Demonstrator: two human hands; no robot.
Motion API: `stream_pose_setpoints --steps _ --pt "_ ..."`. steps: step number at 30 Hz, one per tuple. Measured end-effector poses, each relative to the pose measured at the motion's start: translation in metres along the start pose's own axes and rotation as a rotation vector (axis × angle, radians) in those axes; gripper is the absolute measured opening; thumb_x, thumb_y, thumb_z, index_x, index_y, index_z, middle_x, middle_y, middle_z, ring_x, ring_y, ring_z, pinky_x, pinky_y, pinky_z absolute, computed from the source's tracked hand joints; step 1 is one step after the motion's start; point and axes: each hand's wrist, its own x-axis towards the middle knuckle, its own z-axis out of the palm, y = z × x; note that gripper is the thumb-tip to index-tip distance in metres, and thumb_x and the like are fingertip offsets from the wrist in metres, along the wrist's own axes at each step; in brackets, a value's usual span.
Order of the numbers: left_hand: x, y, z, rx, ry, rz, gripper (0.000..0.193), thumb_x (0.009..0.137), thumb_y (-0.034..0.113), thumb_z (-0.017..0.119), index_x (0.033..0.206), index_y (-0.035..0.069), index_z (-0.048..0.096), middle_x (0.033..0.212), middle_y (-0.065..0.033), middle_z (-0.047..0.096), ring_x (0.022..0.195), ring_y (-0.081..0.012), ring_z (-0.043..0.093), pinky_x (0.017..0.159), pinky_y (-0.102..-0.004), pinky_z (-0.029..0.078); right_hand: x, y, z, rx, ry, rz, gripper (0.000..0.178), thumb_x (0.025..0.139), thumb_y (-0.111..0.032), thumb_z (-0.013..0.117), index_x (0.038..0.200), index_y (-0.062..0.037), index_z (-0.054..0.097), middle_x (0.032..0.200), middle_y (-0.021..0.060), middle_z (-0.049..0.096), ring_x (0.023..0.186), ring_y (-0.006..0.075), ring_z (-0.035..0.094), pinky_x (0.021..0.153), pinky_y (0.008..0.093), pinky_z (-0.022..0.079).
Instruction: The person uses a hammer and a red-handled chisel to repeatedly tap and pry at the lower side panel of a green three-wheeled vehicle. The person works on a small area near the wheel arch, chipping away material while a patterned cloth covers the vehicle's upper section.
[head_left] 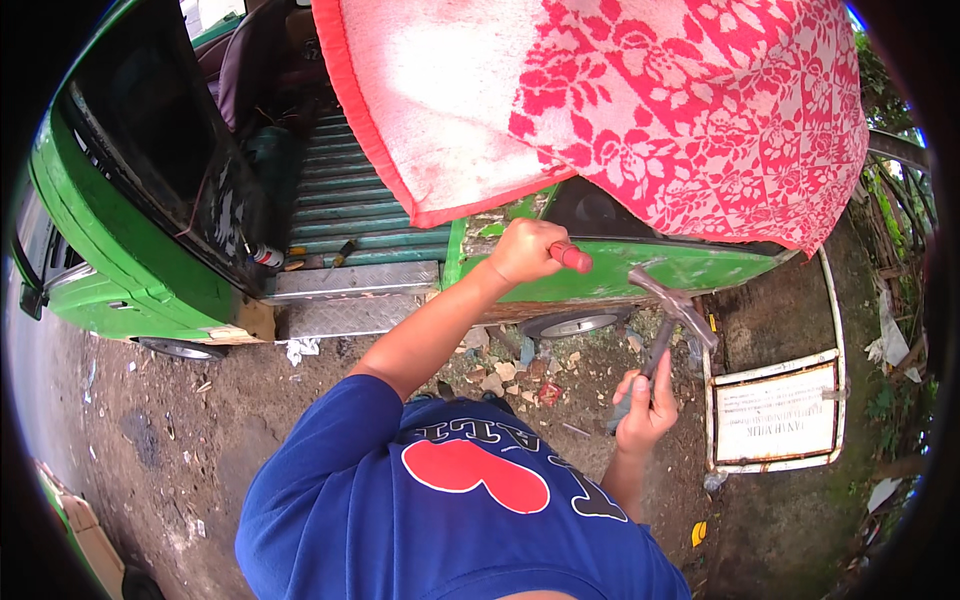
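Note:
My left hand [528, 252] is wrapped round a tool with a red handle [574, 258]. Its handle end sticks out to the right, and the rest of it is hidden by the hand, so its kind does not show. The fist is at the scraped, peeling upright body panel [488, 222] of a green vehicle [600, 268]; whether the tool touches the panel cannot be seen. Lower and to the right, my right hand [645, 412] grips a hammer [672, 310] by its dark handle. The hammer head is raised, a little right of the red handle and apart from it.
A red-and-white flowered blanket [690, 120] drapes over the vehicle. To the left, a doorway shows a ribbed floor [350, 180] and a metal step [355, 313]. Rubble [505, 372] lies on the ground below. A white sign in a rusty frame [778, 412] stands at right.

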Motion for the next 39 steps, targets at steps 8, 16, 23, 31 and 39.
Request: stream_pose_setpoints --steps 8,16,23,31,39 --pt "-0.001 -0.003 -0.002 -0.014 -0.005 -0.058 0.011 0.063 0.011 0.073 0.065 0.009 0.062 0.062 -0.0095 0.061 0.057 -0.0292 0.061 0.053 -0.0380 0.049 0.009 0.004 0.001 -0.232 -0.131 0.001 0.043 0.094 0.000 0.052 0.137 -0.0024 0.050 0.072 0.0075 0.058 0.058 0.0111 0.051 0.051 0.0256 0.045" --pt "-0.004 0.003 -0.003 -0.012 -0.045 0.000 0.010 0.062 0.011 0.072 0.064 0.009 0.063 0.062 -0.0095 0.061 0.058 -0.0295 0.061 0.053 -0.0388 0.049 0.002 0.004 -0.005 -0.015 -0.013 -0.137 0.046 0.095 -0.003 0.052 0.140 -0.0004 0.044 0.077 0.0099 0.060 0.061 0.0134 0.052 0.052 0.0274 0.047" --pt "-0.001 0.000 -0.003 0.011 -0.043 -0.029 0.009 0.065 0.015 0.071 0.067 0.009 0.064 0.063 -0.0097 0.062 0.059 -0.0303 0.062 0.054 -0.0400 0.050 0.000 0.016 -0.002 -0.036 -0.035 -0.021 0.047 0.097 -0.007 0.052 0.142 0.0010 0.041 0.077 0.0081 0.058 0.063 0.0123 0.052 0.051 0.0266 0.047" --pt "0.008 0.002 -0.005 0.052 -0.100 -0.063 0.018 0.071 0.023 0.069 0.065 0.010 0.059 0.064 -0.0097 0.062 0.062 -0.0308 0.063 0.056 -0.0421 0.050 0.003 0.009 0.004 0.010 0.028 -0.023 0.047 0.096 -0.006 0.052 0.141 -0.0001 0.043 0.075 0.0073 0.058 0.061 0.0111 0.051 0.051 0.0259 0.046" --pt "0.009 -0.002 0.000 0.051 -0.118 -0.049 0.017 0.070 0.021 0.072 0.068 0.008 0.061 0.064 -0.0116 0.061 0.062 -0.0328 0.062 0.057 -0.0414 0.050 0.017 -0.001 -0.001 -0.031 0.013 -0.031 0.046 0.095 -0.002 0.050 0.141 -0.0002 0.044 0.067 0.0028 0.055 0.055 0.0086 0.048 0.050 0.0249 0.043"
